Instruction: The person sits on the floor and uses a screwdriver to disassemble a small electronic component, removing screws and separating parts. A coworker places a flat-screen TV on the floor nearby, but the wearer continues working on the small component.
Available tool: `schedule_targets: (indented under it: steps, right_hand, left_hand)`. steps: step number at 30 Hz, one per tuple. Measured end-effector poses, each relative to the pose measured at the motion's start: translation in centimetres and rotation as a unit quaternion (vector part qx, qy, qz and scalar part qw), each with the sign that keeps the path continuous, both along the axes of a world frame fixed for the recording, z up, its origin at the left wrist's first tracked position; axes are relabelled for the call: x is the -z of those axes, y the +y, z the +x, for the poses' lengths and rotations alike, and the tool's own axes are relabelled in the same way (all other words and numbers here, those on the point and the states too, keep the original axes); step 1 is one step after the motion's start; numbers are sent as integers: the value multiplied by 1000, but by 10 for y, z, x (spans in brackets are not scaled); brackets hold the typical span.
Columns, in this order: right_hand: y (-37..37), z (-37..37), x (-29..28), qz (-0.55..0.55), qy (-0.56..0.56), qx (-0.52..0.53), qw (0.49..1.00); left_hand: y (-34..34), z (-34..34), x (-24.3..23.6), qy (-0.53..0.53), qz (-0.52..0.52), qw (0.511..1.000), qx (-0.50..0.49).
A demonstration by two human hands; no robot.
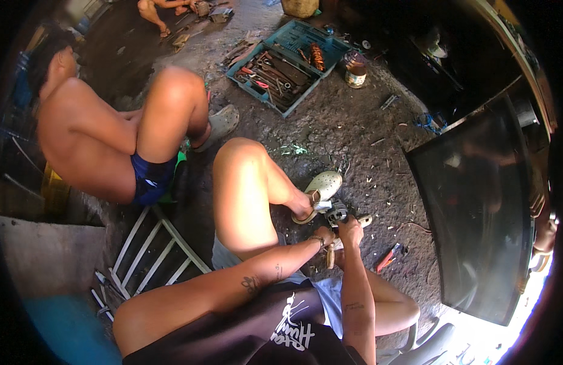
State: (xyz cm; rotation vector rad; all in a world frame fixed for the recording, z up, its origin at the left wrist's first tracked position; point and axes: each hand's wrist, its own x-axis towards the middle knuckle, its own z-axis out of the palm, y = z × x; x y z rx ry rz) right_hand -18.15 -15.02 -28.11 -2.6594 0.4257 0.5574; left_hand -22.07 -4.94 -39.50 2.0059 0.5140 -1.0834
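Observation:
A dark grey metal part [337, 212] with a lighter silvery piece [322, 205] sits low between my feet, close to my sandal [325, 181]. My right hand [351, 230] has its fingers closed at the lower side of the metal part, apparently gripping it. My left hand [324, 235] is curled just below it, beside my right hand; what it holds is hidden. A light wooden handle-like piece [330, 257] points down beneath my hands. A red-handled tool [386, 260] lies on the dirty floor to the right.
A teal toolbox [285, 112] lies open ahead, beside a jar [355, 76]. A shirtless person [86, 140] sits at my left; another person [152, 15] is farther back. A dark panel [464, 219] leans at the right, white metal bars [169, 243] at the lower left.

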Motion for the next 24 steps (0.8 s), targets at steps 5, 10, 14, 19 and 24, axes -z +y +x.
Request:
schedule_targets:
  steps: [5, 10, 14, 19, 24]
  right_hand:
    - [14, 25, -38, 70, -108, 33, 991]
    - [56, 77, -140, 237, -340, 37, 909]
    - [64, 66, -268, 340, -482, 62, 805]
    - [52, 32, -374, 374, -693, 154, 596]
    - [6, 4, -373, 10, -708, 149, 690]
  left_hand:
    - [-7, -5, 25, -96, 32, 980, 172]
    - [-2, -1, 20, -81, 23, 988, 127]
    - [2, 1, 3, -81, 27, 990, 116]
    - [4, 3, -9, -91, 27, 988, 118]
    - [11, -1, -6, -128, 31, 977, 170]
